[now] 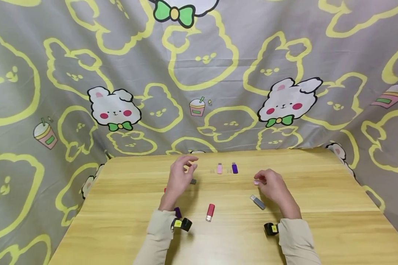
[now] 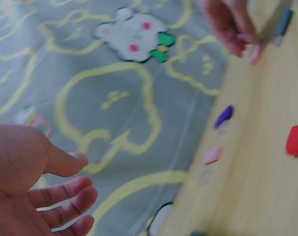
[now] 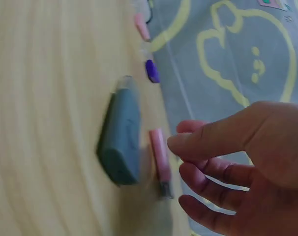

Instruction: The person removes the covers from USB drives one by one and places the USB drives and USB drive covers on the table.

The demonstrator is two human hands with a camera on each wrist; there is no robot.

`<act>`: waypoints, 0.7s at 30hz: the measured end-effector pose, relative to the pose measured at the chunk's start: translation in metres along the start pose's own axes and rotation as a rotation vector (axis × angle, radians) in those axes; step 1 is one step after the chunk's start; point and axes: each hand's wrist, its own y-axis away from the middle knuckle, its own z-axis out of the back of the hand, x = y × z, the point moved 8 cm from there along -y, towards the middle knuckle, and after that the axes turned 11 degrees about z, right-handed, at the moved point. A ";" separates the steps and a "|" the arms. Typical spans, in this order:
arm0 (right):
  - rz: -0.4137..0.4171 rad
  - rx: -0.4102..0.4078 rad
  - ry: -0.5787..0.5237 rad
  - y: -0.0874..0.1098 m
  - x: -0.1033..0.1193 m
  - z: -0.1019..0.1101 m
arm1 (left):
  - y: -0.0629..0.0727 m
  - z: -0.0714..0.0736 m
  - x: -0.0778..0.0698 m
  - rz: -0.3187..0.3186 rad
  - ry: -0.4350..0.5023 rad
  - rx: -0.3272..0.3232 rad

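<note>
My left hand (image 1: pixel 180 176) hangs over the left part of the table with thumb and fingers apart, holding nothing. Beside it lies a dark grey-green USB stick (image 1: pixel 193 181), partly hidden by the hand. My right hand (image 1: pixel 268 184) is at a small pink USB stick (image 3: pixel 160 160) with a metal plug. Its thumb and fingertips are bent close beside the stick, with a thin gap showing in the right wrist view. Nearer the right wrist is a grey USB stick (image 1: pixel 258 202) with a clear cap end. A red USB stick (image 1: pixel 210 212) lies between the forearms.
Toward the back, a pink USB stick (image 1: pixel 220 168) and a purple USB stick (image 1: pixel 234 168) stand side by side, small clear caps (image 1: pixel 229 171) near them. A dark purple stick (image 1: pixel 177 212) and a red piece (image 1: pixel 165 190) show by the left wrist. Patterned cloth (image 1: pixel 199 73) hangs behind the wooden table (image 1: pixel 225 239).
</note>
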 end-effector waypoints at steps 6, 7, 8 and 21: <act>0.010 0.015 0.057 -0.004 -0.003 -0.008 | 0.014 0.040 0.016 0.064 0.057 -0.088; 0.011 0.027 0.058 -0.004 -0.003 -0.009 | 0.016 0.044 0.019 0.072 0.062 -0.099; 0.010 0.042 0.057 -0.005 -0.004 -0.010 | 0.018 0.047 0.022 0.076 0.071 -0.104; -0.001 0.166 0.111 -0.016 -0.004 -0.006 | 0.020 0.047 0.028 0.074 0.097 -0.020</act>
